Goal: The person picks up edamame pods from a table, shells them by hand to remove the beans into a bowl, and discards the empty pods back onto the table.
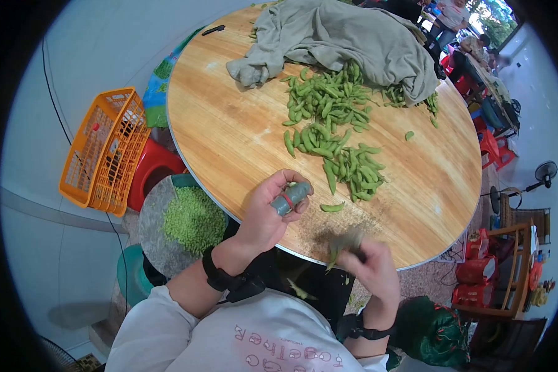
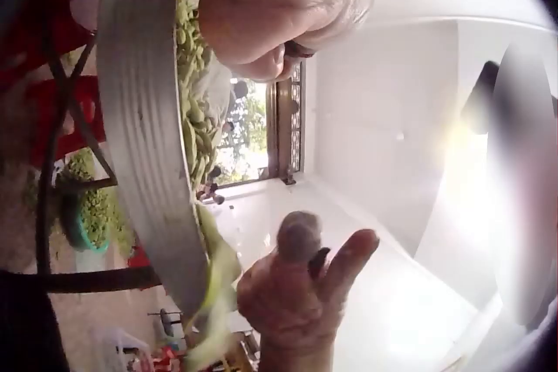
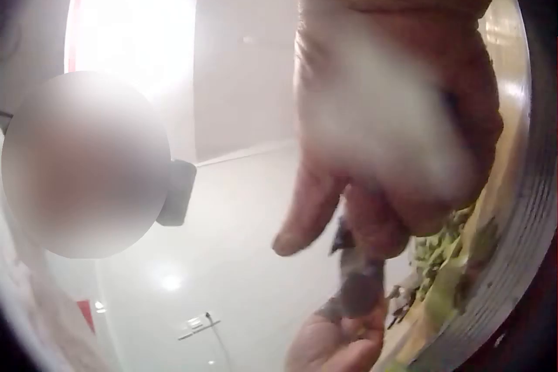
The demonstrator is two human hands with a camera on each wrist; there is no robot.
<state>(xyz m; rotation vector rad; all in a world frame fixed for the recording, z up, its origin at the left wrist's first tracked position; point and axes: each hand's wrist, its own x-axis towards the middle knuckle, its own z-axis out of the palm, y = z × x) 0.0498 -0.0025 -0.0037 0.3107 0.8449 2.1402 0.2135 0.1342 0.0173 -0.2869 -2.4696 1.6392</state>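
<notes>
My left hand (image 1: 268,211) is over the near table edge, fingers curled in. A grey-green cover (image 1: 289,198) with a red band sits over its thumb. A bit of pale green soybean shows between that thumb and the fingers, mostly hidden. To the right is my right hand (image 1: 373,266), blurred by motion. In the left wrist view its thumb and finger (image 2: 349,259) stand apart. A blurred green pod (image 2: 214,289) hangs beside it, apart from the fingers. Green soybean pods (image 1: 335,111) lie piled ahead of both hands, and one loose pod (image 1: 332,207) lies closer.
A grey cloth (image 1: 347,37) covers the far part of the round wooden table (image 1: 229,118). Shelled green beans (image 1: 194,220) fill a container at the lower left. An orange basket (image 1: 99,152) stands on a red stool (image 1: 155,166). A pod shell (image 1: 300,289) shows below the table edge.
</notes>
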